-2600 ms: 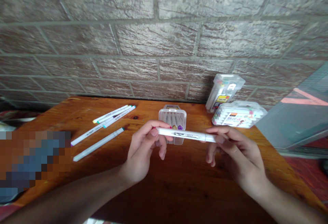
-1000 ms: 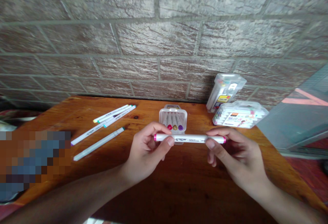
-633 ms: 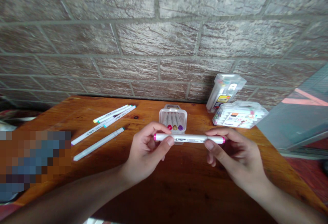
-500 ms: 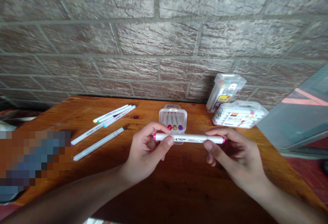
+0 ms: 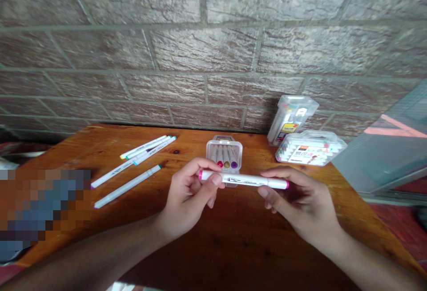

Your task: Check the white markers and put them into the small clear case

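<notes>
Marker, white with pink at both ends, lies nearly level between my two hands, just in front of the clear case, as seen from my head camera. My left hand pinches it near one end, thumb on the near side, forefinger behind. My right hand is narrowed about the other end, forefinger at the upper edge and thumb at the lower; I cannot tell whether it grips or merely steadies. The case turns its mouth toward me, and in it rest capped markers showing red, gold and purple ends. Left of the case, well apart from it, loose markers lie strewn on the wooden surface; to its right stand a tall clear box and a lower, labelled box. Behind the case rises a brick wall. Handling this one marker is, I judge, the step in hand. Any further move, to my mind, calls for a firm left pinch, a right hand that either closes on its end or comes clear, and care not to knock the case just beyond.
</notes>
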The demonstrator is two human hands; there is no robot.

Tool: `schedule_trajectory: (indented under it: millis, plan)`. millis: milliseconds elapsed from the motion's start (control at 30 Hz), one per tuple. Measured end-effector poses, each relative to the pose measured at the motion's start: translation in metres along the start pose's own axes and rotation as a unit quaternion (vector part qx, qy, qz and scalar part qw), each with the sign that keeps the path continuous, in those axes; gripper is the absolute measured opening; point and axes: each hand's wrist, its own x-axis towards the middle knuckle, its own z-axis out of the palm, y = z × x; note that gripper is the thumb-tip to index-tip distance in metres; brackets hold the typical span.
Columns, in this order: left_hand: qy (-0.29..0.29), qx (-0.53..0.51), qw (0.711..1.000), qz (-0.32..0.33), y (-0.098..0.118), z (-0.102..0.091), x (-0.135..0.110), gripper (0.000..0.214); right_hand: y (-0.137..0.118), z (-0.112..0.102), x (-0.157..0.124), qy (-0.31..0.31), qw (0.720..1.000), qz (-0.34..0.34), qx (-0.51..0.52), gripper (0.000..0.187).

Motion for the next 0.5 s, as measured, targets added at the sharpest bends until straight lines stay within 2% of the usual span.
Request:
schedule_trajectory:
  millis: [300, 500]
  plan:
    - [-0.016, -0.011, 1.000, 0.006, 0.0001, 0.0009, -0.0006, 0.016, 0.0031, 0.0006, 0.0010, -0.007, 1.000, -0.007, 0.006, 0.019]
    - [-0.023, -0.004, 1.000, 0.005, 0.0026, 0.0013, -0.0033, 0.013, 0.0045, -0.0010, 0.0000, -0.034, 0.992, -0.082, -0.089, 0.020]
